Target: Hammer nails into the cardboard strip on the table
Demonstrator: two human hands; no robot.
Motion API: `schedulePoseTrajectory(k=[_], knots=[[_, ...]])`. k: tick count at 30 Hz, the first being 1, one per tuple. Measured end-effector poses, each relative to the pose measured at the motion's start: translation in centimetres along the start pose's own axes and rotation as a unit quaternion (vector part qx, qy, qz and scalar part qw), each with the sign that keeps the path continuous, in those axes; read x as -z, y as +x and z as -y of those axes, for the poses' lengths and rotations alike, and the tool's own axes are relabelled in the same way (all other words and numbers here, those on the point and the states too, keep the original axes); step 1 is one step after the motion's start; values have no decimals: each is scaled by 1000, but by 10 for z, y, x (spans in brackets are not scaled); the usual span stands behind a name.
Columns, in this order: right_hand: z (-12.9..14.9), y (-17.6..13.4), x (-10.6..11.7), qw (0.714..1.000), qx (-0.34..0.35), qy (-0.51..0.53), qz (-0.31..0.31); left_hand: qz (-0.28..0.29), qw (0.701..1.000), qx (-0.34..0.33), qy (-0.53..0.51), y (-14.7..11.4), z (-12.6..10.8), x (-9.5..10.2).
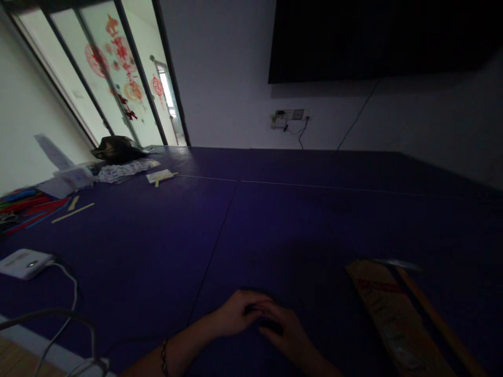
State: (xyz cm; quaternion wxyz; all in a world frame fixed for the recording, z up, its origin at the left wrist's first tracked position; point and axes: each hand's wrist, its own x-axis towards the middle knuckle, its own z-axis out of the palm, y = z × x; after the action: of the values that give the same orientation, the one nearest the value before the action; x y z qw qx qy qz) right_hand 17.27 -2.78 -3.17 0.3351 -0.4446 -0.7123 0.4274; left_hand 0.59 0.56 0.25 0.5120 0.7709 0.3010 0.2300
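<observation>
The left hand [234, 312] and right hand [290, 331] are meeting at their fingers over the purple-blue tabletop [298, 220], any grip impossible to tell.

We hold both hands together at the bottom of the frame, a little right of centre. Our left forearm [192, 341] slants up from the bottom edge, and our left hand [234, 313] bends its fingers rightward. Our right hand [290, 335] comes from the lower right, wrist low, fingers curved to meet the left's. Shadow hides whether the fingertips grip anything.
</observation>
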Motion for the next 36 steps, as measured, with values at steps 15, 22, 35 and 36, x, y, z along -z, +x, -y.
schedulePoseTrajectory(k=[15,22,35,36], knots=[[5,1,2,1000,-2,16,2,-4,1000,2,-1,1,4,-1],[-1,0,0,1000,-11,-14,-14,-9,1000,2,3,0,4,-2],[-4,-1,-2,1000,-1,-7,-18,-17,1000,-3,2,-2,5,-3],[-5,-1,-2,1000,-3,-5,-18,-15,1000,-4,0,-1,5,-3]])
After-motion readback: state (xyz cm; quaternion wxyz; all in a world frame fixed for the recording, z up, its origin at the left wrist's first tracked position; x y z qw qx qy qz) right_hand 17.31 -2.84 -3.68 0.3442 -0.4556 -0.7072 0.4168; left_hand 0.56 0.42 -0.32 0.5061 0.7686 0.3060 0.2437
